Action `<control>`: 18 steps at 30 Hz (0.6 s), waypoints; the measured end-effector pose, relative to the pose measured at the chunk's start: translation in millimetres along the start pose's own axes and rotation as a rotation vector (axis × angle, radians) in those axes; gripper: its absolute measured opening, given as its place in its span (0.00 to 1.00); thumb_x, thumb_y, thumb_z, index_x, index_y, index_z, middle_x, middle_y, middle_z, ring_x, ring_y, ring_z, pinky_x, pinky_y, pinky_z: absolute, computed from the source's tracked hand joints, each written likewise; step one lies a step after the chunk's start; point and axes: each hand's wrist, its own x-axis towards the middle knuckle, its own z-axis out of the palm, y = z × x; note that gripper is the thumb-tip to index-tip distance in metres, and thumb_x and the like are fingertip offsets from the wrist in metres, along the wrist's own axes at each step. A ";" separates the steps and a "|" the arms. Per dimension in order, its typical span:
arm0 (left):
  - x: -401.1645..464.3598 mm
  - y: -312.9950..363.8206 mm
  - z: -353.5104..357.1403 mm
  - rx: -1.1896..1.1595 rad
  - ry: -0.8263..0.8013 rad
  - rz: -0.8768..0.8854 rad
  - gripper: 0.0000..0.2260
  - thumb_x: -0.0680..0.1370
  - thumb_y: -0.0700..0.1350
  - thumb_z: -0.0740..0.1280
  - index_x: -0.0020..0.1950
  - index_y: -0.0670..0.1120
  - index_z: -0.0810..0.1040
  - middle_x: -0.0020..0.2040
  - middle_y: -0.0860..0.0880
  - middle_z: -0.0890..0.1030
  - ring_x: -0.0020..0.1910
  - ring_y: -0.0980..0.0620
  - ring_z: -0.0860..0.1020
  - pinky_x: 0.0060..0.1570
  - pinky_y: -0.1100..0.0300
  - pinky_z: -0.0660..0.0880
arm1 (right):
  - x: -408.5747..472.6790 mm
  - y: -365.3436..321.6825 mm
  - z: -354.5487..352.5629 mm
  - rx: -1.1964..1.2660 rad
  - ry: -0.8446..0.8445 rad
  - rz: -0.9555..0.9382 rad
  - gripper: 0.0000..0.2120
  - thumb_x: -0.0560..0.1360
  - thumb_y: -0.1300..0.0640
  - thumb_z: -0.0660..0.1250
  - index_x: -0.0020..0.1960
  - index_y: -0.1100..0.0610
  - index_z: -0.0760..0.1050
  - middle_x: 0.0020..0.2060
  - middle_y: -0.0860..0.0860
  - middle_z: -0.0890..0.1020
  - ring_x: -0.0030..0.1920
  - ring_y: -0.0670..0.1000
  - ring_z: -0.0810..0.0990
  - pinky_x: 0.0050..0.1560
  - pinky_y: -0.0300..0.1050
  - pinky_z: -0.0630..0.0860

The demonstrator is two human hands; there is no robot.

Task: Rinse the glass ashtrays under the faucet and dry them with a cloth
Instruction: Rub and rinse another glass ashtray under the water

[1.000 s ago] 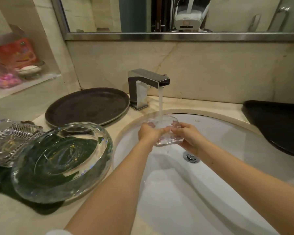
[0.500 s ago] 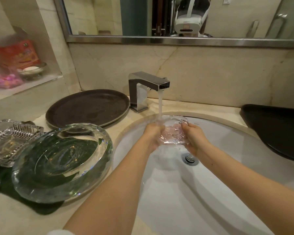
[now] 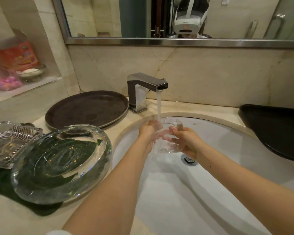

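Glass ashtray (image 3: 166, 134) now tilted steeper between both hands than before.

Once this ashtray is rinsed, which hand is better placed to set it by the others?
Probably the left hand: it grips the small ashtray, and the large round ashtray and ribbed ashtray lie on its side of the sink.
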 end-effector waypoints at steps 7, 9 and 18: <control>9.1 0.1 -1.5 -0.114 0.027 -0.038 0.09 0.81 0.48 0.60 0.53 0.48 0.78 0.60 0.48 0.78 0.60 0.48 0.75 0.61 0.52 0.70 | -4.5 4.9 16.2 -0.165 0.180 -0.274 0.08 0.79 0.67 0.56 0.51 0.56 0.70 0.48 0.52 0.79 0.43 0.51 0.80 0.38 0.41 0.73; 10.1 -3.3 0.9 -0.042 -0.112 -0.176 0.31 0.72 0.67 0.62 0.68 0.49 0.71 0.69 0.45 0.71 0.69 0.42 0.68 0.66 0.40 0.64 | -6.9 8.9 19.8 -0.411 0.210 -0.437 0.10 0.78 0.68 0.55 0.53 0.56 0.70 0.52 0.52 0.79 0.46 0.48 0.79 0.42 0.37 0.73; 8.6 0.9 -8.0 -0.292 -0.174 -0.254 0.14 0.82 0.48 0.56 0.42 0.41 0.72 0.34 0.45 0.74 0.33 0.50 0.74 0.29 0.60 0.75 | -13.0 18.3 17.8 -1.126 -0.105 -0.660 0.32 0.71 0.73 0.56 0.73 0.59 0.59 0.67 0.54 0.71 0.66 0.53 0.71 0.60 0.33 0.64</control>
